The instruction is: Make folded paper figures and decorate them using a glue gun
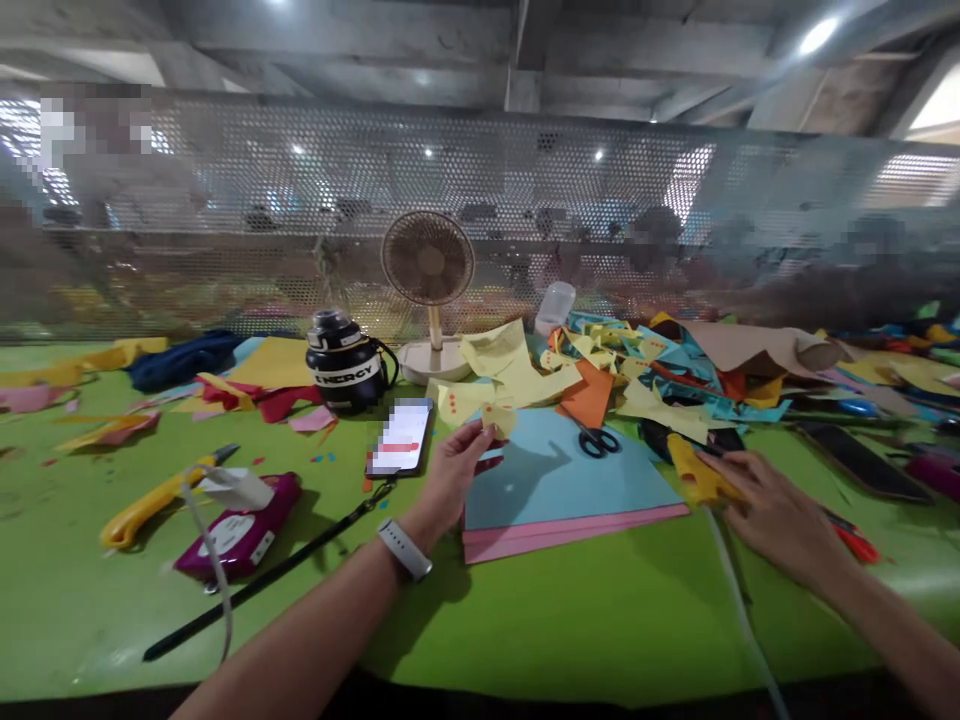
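With your left hand (pixel 454 470) pinching the yellow paper piece (pixel 504 424) at its tip and your right hand (pixel 772 505) wrapped round the yellow tool (pixel 691 468), the cord (pixel 741 605) below that hand could snag, tugging the tool astray.

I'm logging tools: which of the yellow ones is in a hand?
The yellow glue gun, gripped by the right hand, with a pale cord; the yellow utility knife lies on the green table instead.
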Tool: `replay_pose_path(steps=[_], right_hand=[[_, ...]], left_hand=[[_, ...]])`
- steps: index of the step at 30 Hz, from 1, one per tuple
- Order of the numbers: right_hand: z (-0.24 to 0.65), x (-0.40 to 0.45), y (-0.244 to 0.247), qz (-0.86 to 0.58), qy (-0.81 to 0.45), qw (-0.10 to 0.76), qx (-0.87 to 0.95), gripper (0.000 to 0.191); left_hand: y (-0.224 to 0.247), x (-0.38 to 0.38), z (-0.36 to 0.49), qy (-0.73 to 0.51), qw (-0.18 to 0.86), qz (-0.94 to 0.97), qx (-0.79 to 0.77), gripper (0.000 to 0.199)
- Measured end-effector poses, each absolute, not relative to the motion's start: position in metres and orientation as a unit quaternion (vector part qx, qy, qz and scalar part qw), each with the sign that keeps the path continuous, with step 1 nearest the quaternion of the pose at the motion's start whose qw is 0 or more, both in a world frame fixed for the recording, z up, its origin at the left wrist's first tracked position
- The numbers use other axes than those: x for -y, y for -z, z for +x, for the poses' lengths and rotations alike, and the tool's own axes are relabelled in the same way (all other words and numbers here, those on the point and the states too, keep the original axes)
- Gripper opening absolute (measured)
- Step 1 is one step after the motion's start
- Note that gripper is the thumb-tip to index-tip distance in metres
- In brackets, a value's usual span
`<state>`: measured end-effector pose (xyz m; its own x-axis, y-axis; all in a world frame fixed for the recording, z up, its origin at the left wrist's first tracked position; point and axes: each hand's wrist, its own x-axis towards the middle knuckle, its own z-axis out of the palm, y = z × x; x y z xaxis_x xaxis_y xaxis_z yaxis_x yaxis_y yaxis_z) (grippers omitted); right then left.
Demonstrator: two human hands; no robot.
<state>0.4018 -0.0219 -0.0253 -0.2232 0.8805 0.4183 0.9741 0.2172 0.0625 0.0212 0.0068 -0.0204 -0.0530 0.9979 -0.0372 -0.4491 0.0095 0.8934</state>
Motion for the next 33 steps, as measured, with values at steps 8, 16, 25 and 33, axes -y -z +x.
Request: replay_pose_path(steps=[8,16,25,33], right_hand=[[0.409,0.034,0.019,-0.607,0.078,0.272,0.743,0.027],[0.296,-0.001,-0.023,-0.54,-0.346,0.412,0.647,0.031],[0.216,-0.009,-0.005,-0.453,-0.336,0.343,0.751,0.019],[0.218,-0.01,0.004,-0.431,-0.286,0.334,0.788,0.023]], left_hand=[[0.025,-0.009,0.023,-0.595,0.611,0.348,-0.39,0.035],[0.021,-0.006,0.023,-0.583,0.596,0.361,-0.416,0.034],[0.025,-0.007,0.022,-0.563,0.604,0.389,-0.409,0.036],[0.026,-0.008,0.023,-0.563,0.602,0.4,-0.401,0.032]])
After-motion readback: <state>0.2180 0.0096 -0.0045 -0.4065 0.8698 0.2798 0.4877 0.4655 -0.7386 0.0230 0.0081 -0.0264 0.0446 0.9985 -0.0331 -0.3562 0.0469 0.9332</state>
